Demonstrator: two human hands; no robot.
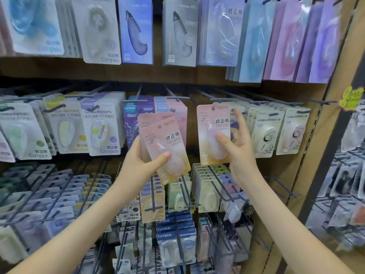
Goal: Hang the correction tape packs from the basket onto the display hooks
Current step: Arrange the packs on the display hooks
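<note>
Our forearms (79, 224) reach up: left hand (146, 157) grips two spare pink packs (164, 143) in reserve, while right hand (235, 147) pinches one pack (214, 133) upright, its hole just below a hook (217, 99), likely for threading.

This is a shop that sells school and desk things. A tall brown display wall (138, 74) holds rows of thin dark metal hooks (286, 187). Many same-looking packs of correction tape (102, 127), clear plastic on coloured cards, hang from them one behind another. A yellow paper tag (350, 97) sticks out at the side.
</note>
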